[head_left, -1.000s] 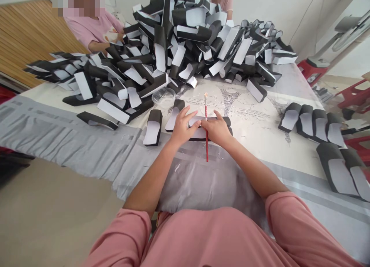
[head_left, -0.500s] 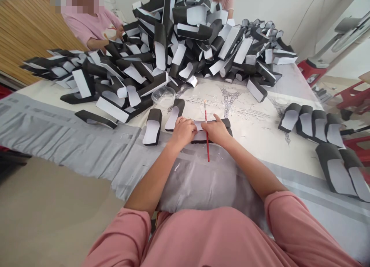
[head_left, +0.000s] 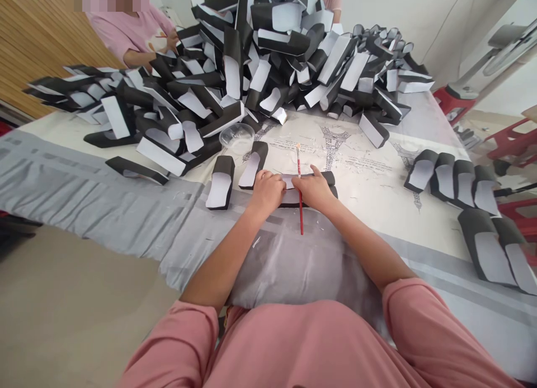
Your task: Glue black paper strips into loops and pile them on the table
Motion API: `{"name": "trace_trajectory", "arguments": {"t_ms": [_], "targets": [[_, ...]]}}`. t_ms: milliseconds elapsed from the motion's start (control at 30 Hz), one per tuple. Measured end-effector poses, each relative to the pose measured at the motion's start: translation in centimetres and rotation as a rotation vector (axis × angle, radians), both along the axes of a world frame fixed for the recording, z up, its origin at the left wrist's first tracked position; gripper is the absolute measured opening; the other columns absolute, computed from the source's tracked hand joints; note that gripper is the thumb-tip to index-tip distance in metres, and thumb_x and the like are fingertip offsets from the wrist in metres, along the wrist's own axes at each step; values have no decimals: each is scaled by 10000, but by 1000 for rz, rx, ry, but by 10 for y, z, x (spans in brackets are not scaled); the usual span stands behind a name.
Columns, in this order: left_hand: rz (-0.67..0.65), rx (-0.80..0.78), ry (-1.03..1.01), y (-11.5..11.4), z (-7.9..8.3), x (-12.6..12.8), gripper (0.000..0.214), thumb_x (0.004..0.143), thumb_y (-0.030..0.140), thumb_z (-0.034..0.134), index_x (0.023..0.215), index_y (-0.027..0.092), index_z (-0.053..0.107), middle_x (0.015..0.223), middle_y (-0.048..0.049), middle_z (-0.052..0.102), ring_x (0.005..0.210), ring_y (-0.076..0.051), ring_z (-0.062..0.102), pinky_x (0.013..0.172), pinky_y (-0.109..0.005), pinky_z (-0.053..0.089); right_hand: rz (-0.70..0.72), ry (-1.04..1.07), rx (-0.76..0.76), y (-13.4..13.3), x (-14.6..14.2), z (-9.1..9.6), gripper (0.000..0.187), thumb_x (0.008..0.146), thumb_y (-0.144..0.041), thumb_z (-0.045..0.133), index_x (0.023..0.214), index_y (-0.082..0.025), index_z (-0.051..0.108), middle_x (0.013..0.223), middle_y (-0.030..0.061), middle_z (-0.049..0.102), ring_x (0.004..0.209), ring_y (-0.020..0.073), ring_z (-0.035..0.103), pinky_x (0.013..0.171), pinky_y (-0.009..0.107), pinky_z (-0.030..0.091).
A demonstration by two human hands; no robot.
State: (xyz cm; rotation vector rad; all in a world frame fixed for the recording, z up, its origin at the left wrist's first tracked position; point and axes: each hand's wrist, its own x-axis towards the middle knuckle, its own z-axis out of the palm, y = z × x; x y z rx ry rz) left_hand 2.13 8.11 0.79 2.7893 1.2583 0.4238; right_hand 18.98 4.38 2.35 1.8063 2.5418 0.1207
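A black-and-white folded piece [head_left: 290,197], shaped like a paper shoe, lies sideways at the table's front edge under both hands. My left hand [head_left: 269,189] has its fingers closed on the left end of this paper shoe. With its fingers curled, my right hand [head_left: 312,189] presses on the right part and also grips a thin red paintbrush [head_left: 301,214]. The brush points away from me, its pale tip beyond the hand. Two more paper shoes, one standing apart [head_left: 220,183] and one nearer [head_left: 254,165], lie left of my left hand. My fingertips are partly hidden.
A large heap of paper shoes [head_left: 235,69] covers the table's far side. Near it stands a clear plastic bowl [head_left: 237,137]. Several finished-looking paper shoes [head_left: 455,181] line the right edge. Two people sit beyond the heap, one in a pink shirt [head_left: 130,32]. White scraps dot the tablecloth [head_left: 361,186].
My hands stay almost in place on the paper shoe, with the left hand shifted very slightly right. The view has tilted a little.
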Motion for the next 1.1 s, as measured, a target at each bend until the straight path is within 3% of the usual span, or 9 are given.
{"name": "trace_trajectory", "arguments": {"t_ms": [133, 433, 733, 1100], "targets": [[-37, -6, -12, -5, -1, 7, 242, 888, 172, 541, 893, 221, 778, 971, -106, 714, 1002, -289, 583, 995, -472, 364, -2, 12, 15, 0, -1, -1, 268, 888, -72, 446, 1023, -171, 655, 841, 57, 755, 793, 192, 694, 1175, 442, 177], [-26, -40, 39, -6, -1, 12, 344, 915, 128, 439, 859, 198, 772, 834, -111, 706, 900, -263, 627, 915, -441, 376, -10, 16, -9, -1, 0, 1, 278, 873, -69, 446, 1024, -171, 657, 845, 68, 763, 805, 203, 707, 1180, 442, 181], [-47, -119, 107, -6, 8, 11, 272, 901, 183, 514, 931, 181, 784, 889, -112, 746, 950, -289, 683, 898, -433, 399, 37, -2, -59, -2, 0, 5, 303, 870, -54, 444, 1043, -174, 663, 850, 56, 763, 806, 200, 701, 1188, 432, 181], [-36, -140, 35, -5, -2, 15, 235, 882, 196, 551, 843, 184, 783, 864, -126, 758, 898, -295, 700, 869, -438, 442, 53, 60, -57, -3, 1, 5, 263, 892, -89, 461, 1031, -176, 666, 803, 38, 744, 776, 184, 678, 1172, 434, 227]]}}
